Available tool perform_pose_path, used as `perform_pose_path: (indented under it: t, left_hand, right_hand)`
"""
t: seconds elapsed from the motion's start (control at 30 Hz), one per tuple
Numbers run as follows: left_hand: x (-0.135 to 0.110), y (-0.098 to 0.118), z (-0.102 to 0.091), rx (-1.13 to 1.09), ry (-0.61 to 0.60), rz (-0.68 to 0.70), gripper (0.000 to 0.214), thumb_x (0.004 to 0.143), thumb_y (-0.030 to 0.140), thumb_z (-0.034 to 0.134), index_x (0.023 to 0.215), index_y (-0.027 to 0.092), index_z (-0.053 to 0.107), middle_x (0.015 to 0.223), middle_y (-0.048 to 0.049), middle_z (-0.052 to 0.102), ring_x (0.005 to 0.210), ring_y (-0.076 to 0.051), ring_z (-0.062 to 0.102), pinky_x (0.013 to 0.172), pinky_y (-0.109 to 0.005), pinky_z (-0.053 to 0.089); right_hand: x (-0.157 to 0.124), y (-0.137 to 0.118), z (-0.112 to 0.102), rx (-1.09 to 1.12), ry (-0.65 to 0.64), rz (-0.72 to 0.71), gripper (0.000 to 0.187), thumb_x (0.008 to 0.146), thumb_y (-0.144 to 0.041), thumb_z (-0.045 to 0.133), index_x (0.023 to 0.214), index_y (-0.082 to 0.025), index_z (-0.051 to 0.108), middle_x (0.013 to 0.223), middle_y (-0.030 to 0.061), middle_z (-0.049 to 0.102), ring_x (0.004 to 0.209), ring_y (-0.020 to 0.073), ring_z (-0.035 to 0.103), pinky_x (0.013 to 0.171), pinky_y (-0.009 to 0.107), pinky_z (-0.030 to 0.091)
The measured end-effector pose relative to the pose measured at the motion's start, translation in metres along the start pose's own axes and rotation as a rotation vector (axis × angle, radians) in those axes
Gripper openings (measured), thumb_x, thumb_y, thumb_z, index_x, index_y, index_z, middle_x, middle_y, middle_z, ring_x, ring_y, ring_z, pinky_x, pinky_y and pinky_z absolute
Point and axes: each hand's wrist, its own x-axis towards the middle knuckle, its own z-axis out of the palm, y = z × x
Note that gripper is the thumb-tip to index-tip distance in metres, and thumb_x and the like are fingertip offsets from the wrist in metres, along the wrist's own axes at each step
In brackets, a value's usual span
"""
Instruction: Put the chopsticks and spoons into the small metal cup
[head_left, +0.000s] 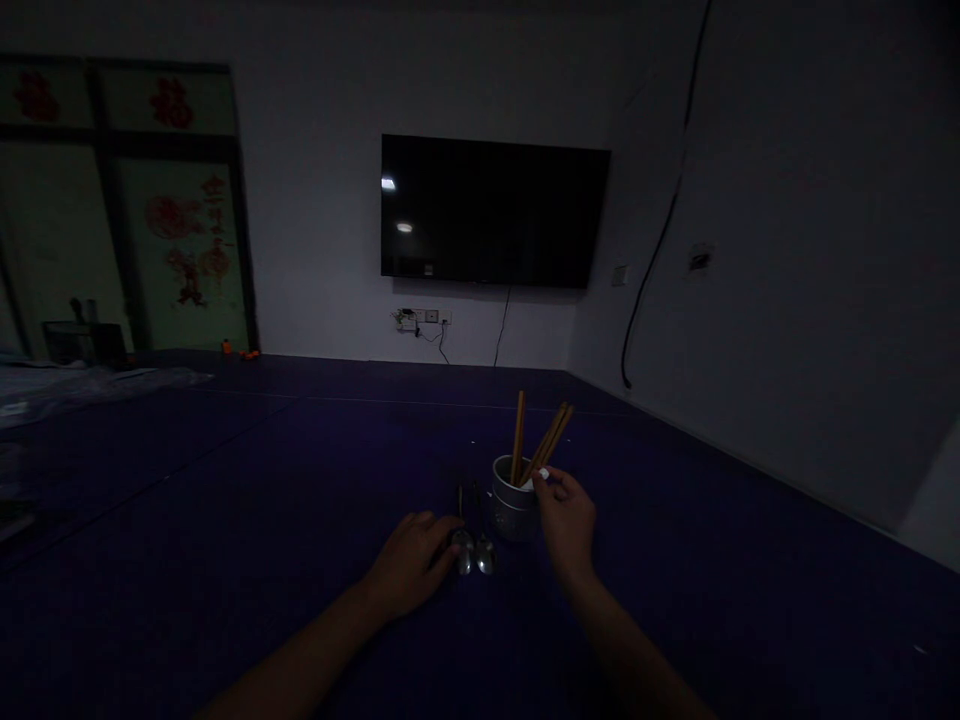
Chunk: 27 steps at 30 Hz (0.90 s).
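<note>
A small metal holder cup (512, 512) stands on the dark blue floor mat (225, 520), with wooden chopsticks (541, 440) sticking up out of it. My right hand (566, 515) is at the cup's right rim, fingers pinched at the base of the chopsticks. Two metal spoons (475, 550) lie on the mat just left of the cup. My left hand (412, 560) rests on the mat with its fingertips curled down onto the nearer spoon's bowl. The room is dim and fine detail is hard to see.
A black wall-mounted TV (491, 212) hangs ahead, with sockets and cables below it. A glass door with red paper decorations (184, 235) is at the left. Clear plastic sheeting (82, 385) lies at the far left. A white wall runs along the right.
</note>
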Motion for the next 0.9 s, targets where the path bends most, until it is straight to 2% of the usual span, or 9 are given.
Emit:
perform_pose_path:
  t: [0.17,0.67,0.9]
  left_hand:
    - [0.0005,-0.0031,0.0032,-0.002,-0.02,0.001,0.029,0.091,0.032,0.041,0.116,0.024,0.053,0.099,-0.0053,0.063,0.091,-0.019,0.056,0.081,-0.033,0.043]
    - [-0.0005,-0.0033,0.0035,-0.015,0.005,0.015,0.029,0.091,0.032,0.04,0.116,0.024,0.053,0.096,-0.0045,0.063,0.091,-0.019,0.056,0.081,-0.032,0.043]
    - [0.0003,-0.0022,0.0024,-0.022,-0.02,0.005,0.029,0.091,0.031,0.041,0.117,0.024,0.053,0.096,-0.0046,0.064,0.091,-0.019,0.057,0.081,-0.033,0.042]
  right_hand:
    - [0.0025,0.003,0.0,-0.007,-0.002,0.015,0.043,0.066,-0.05,0.063,0.088,-0.012,0.065,0.053,0.0008,0.06,0.046,0.0147,0.052,0.044,0.023,0.033]
    - [0.0034,0.0056,-0.0009,0.065,-0.029,0.037,0.043,0.065,-0.046,0.065,0.091,-0.013,0.063,0.051,-0.0028,0.056,0.043,0.0124,0.048,0.043,0.022,0.031]
    - [0.003,0.0028,-0.0007,0.061,-0.049,0.05,0.041,0.065,-0.046,0.065,0.09,-0.014,0.062,0.049,-0.0035,0.055,0.043,0.0124,0.047,0.043,0.022,0.029]
